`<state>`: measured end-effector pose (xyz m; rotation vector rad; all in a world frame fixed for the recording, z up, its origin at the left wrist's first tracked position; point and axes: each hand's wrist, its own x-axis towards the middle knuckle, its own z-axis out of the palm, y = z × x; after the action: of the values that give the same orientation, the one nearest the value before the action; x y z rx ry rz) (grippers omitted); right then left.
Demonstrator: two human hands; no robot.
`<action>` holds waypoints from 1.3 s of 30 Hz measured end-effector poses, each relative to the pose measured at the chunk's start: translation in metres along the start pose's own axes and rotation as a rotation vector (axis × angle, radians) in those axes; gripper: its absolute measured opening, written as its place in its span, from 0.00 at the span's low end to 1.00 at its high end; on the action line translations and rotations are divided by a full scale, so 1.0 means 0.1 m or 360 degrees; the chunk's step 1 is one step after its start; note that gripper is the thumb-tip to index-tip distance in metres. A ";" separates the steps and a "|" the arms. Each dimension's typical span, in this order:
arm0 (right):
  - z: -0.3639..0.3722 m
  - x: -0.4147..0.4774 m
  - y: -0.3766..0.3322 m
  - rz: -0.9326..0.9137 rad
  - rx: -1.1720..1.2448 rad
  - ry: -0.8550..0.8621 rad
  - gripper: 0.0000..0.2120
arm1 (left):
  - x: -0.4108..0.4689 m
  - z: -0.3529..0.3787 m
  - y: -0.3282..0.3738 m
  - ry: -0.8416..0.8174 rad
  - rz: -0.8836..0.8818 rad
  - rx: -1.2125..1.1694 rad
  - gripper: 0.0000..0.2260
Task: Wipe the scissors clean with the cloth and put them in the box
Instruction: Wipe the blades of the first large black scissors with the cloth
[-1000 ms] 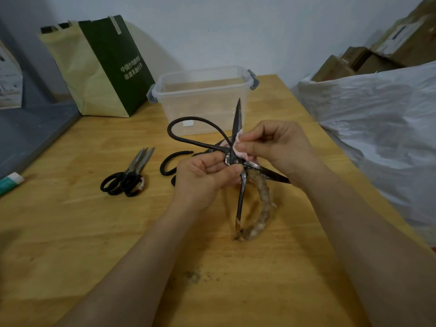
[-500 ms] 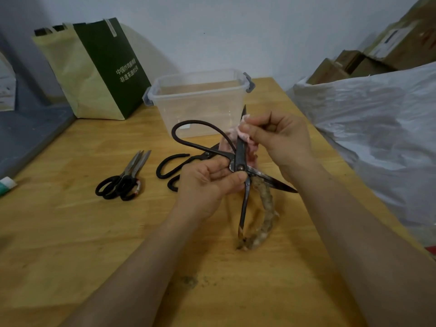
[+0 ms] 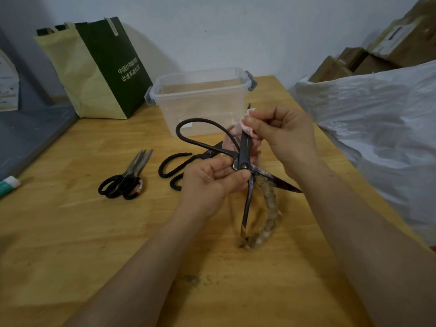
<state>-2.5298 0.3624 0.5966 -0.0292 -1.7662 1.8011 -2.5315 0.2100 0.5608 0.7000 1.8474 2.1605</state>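
left hand (image 3: 212, 185) grips black iron scissors (image 3: 244, 164) at pivot | right hand (image 3: 283, 135) pinches pink cloth (image 3: 251, 134) on 12-o'clock blade | risk: cloth slips, cut

Three scissors (image 3: 244, 164) (image 3: 127, 182) (image 3: 200, 155), one box (image 3: 200, 107), one cloth (image 3: 247, 131), one bag (image 3: 101, 74)

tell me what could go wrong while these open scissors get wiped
1. The right hand pinches the cloth near the raised blade tip of the scissors. A slip off the cloth could cut the fingers.
2. The other blade juts out toward the right wrist, so a downward stroke may bring the arm onto it.
3. The left hand grips only around the pivot, so the blades could swing shut.
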 end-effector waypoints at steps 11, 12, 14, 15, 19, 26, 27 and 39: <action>-0.02 0.04 -0.03 -0.0030 0.0059 0.0040 0.09 | -0.01 0.02 0.01 -0.0048 0.0016 0.0030 0.10; -0.02 0.05 -0.02 -0.0047 0.0059 0.0067 0.09 | -0.01 0.02 0.01 -0.0049 0.0009 0.0027 0.09; -0.04 0.02 -0.01 -0.0032 0.0054 0.0007 0.08 | -0.01 0.01 0.02 -0.0032 -0.0002 -0.0005 0.10; -0.06 -0.01 -0.01 0.0001 0.0047 -0.0076 0.08 | 0.00 0.00 0.02 -0.0017 -0.0005 -0.0020 0.10; -0.06 -0.13 -0.02 0.0114 0.0076 -0.0237 0.07 | 0.00 -0.03 0.04 0.0006 0.0004 -0.0020 0.11; -0.04 0.03 -0.05 0.0011 0.0114 0.0109 0.07 | -0.02 0.02 0.03 -0.0056 -0.0025 0.0044 0.10; -0.06 0.01 -0.05 0.0012 0.0110 0.0056 0.07 | -0.02 0.01 0.03 -0.0048 -0.0028 0.0023 0.10; -0.06 0.02 -0.01 0.0070 0.0127 0.0065 0.08 | -0.02 0.00 0.02 -0.0079 -0.0020 0.0062 0.10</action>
<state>-2.5280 0.3687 0.5975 -0.0724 -1.6760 1.8875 -2.5295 0.2087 0.5622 0.7413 1.8682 2.0852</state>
